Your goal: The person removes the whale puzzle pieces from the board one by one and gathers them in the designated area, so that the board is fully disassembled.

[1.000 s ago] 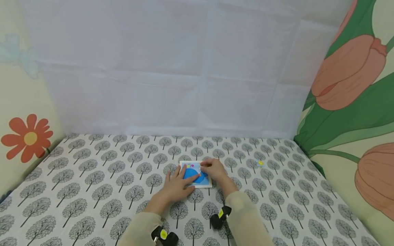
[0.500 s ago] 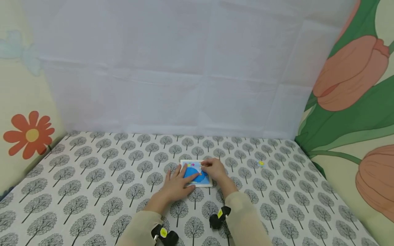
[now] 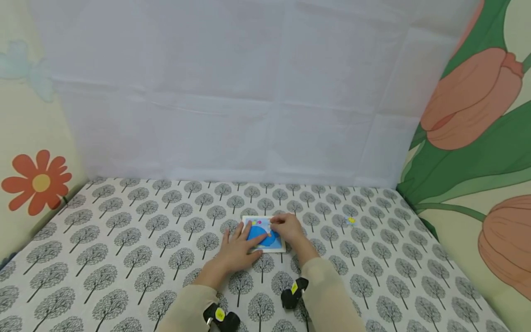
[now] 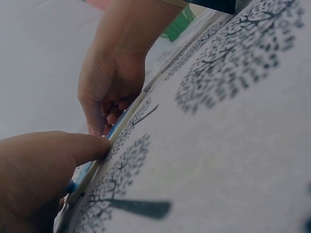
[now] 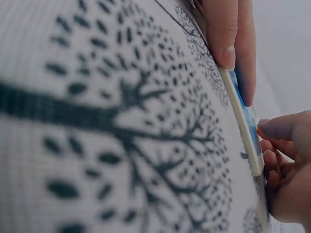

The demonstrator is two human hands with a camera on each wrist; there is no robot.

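A flat picture board with a pale rim and a blue shape on its face lies on the table in the head view. My left hand rests across its left part, fingers spread and straight, thumb at the near edge. At the board's upper right, my right hand bends its fingers, thumb and forefinger tips close together against the face. Anything between those tips is hidden. Seen from the right wrist, the board has a thick cream edge, with right fingers curled beside its end.
A small yellow and light-blue piece lies on the table to the right of the board. The tabletop cloth has a tree print. Behind it hangs a white sheet, and walls with painted flowers flank both sides.
Both hands keep almost the same places on the board. Only a slight shift of the head view shows.
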